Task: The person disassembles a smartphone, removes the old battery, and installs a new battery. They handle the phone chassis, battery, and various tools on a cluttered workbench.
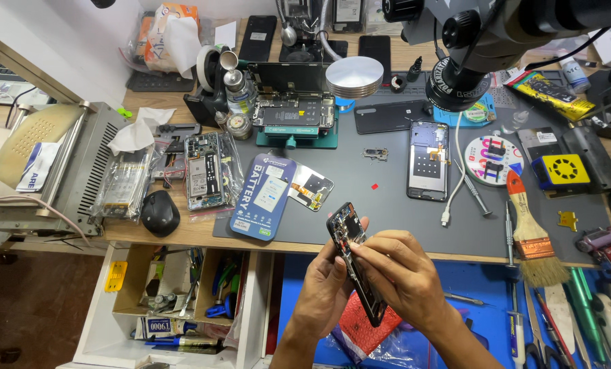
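I hold an opened black smartphone with its back cover off and circuit boards exposed (355,256) just past the front edge of the tabletop (387,198), above a blue lower shelf. My left hand (326,283) wraps it from behind, its grip closed on the phone's long side. My right hand (401,273) closes over the lower half, thumb and fingertips (357,249) pinched on the inner frame. The phone stands tilted, its top end leaning toward the tabletop's front edge.

On the dark grey mat near that edge lies a blue battery box with a white label (262,197), and just beside it a small square part with a flex cable (312,186). Farther back toward the middle lies a second opened phone with a dark perforated plate inside (428,160). A wooden-handled brush with an orange tip (530,236) rests near the right front corner. A black computer mouse (160,213) sits at the left front edge. A microscope with a black ring light (466,85) hangs over the back right.
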